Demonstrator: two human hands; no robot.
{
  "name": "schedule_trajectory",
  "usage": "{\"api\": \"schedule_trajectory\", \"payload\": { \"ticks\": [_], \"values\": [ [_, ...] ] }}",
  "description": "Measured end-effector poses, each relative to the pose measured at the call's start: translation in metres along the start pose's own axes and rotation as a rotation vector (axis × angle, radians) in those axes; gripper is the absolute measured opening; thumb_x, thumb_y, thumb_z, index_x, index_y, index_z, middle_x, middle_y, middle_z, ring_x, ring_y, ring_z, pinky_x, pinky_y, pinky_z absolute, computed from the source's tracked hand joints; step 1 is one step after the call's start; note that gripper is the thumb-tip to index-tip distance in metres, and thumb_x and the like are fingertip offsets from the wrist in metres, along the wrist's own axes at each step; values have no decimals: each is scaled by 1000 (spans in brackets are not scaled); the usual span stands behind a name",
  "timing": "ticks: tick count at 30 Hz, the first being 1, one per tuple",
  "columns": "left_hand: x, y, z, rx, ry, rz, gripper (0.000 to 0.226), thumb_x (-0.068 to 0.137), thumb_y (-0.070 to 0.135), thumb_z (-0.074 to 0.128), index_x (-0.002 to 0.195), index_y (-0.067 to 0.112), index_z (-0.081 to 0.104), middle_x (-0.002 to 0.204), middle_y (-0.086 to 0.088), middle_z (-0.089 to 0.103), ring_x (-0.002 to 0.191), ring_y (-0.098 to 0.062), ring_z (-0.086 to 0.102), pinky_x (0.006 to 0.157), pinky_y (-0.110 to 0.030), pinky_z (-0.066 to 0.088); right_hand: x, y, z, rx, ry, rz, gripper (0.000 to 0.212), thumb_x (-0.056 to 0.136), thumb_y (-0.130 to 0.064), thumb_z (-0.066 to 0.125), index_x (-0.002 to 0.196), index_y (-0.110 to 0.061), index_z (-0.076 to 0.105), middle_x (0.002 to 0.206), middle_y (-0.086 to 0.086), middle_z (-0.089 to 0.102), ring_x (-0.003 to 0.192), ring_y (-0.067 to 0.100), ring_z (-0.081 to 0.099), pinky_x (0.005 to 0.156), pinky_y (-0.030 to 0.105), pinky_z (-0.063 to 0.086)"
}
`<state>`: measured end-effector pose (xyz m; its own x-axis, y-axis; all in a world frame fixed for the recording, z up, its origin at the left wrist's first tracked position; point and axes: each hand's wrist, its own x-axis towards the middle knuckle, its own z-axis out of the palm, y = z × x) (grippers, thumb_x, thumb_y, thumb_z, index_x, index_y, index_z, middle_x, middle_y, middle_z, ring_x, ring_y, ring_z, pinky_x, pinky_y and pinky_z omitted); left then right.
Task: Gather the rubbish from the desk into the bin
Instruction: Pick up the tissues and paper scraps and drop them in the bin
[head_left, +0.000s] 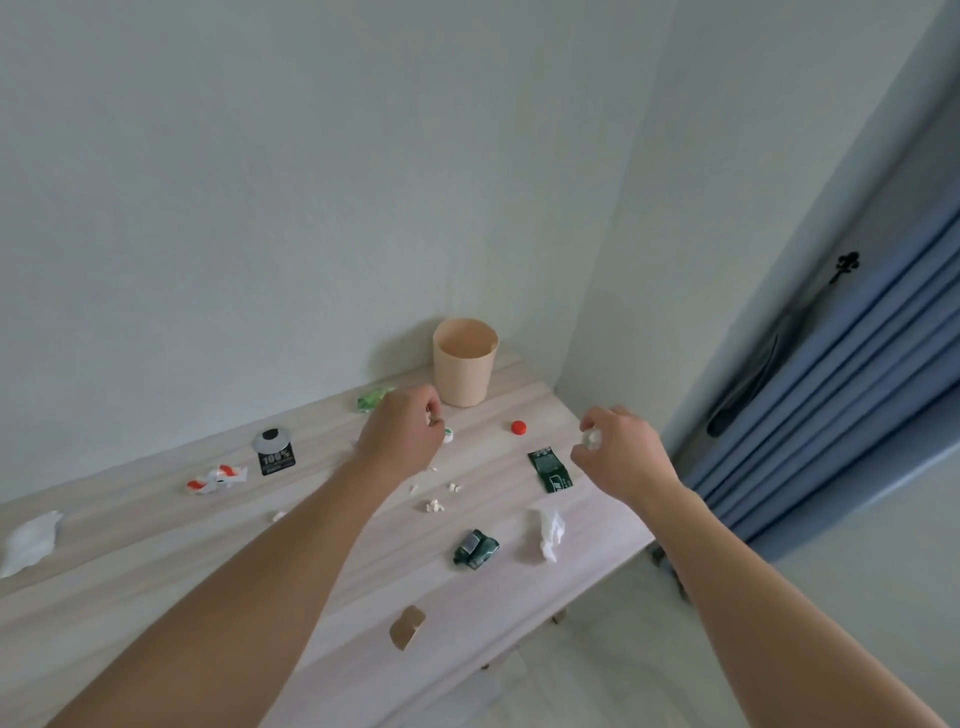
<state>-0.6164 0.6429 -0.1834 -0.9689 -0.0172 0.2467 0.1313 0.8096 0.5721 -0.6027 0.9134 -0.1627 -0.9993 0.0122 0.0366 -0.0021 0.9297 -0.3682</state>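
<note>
A beige bin (465, 364) stands at the desk's far right corner. My left hand (402, 434) hovers just left of it, fingers curled around a small scrap; a white and green cap (449, 434) lies by its fingertips. My right hand (618, 454) hangs over the desk's right edge, pinching a small clear, whitish piece (591, 438). Scattered on the desk are a red cap (518, 427), a dark green wrapper (550, 470), a crushed green packet (475, 549), a white tissue (549, 530), white crumbs (434, 505) and a brown card scrap (407, 627).
Further left lie a light green wrapper (375, 399), a black and silver label (274, 451), a red and white wrapper (217, 479) and a white tissue (31, 540). Walls close the back and right of the pale wood desk (156, 561). Blue curtains (852, 395) hang at right.
</note>
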Motion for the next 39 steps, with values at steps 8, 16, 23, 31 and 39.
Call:
{"api": "schedule_trajectory", "payload": {
  "ticks": [8, 16, 23, 31, 39],
  "values": [
    [78, 10, 29, 38, 39, -31, 10, 73, 1, 57, 72, 11, 58, 73, 1, 56, 71, -23, 54, 61, -33, 45, 95, 26, -2, 11, -1, -92, 21, 78, -22, 61, 98, -19, 61, 89, -1, 48, 78, 24, 49, 67, 26, 35],
    [163, 31, 75, 118, 8, -150, 21, 74, 2, 58, 69, 21, 51, 79, 2, 54, 76, -21, 52, 64, -30, 38, 214, 68, 7, 56, -106, -216, 27, 77, -24, 63, 103, -18, 62, 94, 1, 51, 87, 28, 56, 71, 28, 38],
    [240, 39, 103, 213, 18, -258, 16, 76, 7, 60, 72, 21, 55, 83, 1, 62, 79, -21, 57, 70, -32, 48, 311, 92, 8, 92, -200, -254, 23, 78, -24, 62, 100, -18, 62, 95, 4, 52, 84, 25, 53, 71, 27, 38],
    [293, 17, 128, 228, 1, -345, 16, 77, 14, 64, 72, 25, 53, 82, 4, 59, 76, -19, 56, 63, -30, 43, 375, 81, 34, 48, -290, -276, 22, 77, -29, 62, 98, -22, 63, 99, 4, 55, 92, 26, 58, 75, 28, 41],
    [330, -14, 163, 213, -72, -380, 14, 76, 24, 69, 82, 28, 58, 89, 6, 55, 80, -16, 57, 67, -31, 46, 423, 85, 60, 43, -337, -285, 21, 79, -27, 63, 99, -19, 62, 94, 4, 52, 88, 27, 57, 73, 30, 41]
  ]
}}
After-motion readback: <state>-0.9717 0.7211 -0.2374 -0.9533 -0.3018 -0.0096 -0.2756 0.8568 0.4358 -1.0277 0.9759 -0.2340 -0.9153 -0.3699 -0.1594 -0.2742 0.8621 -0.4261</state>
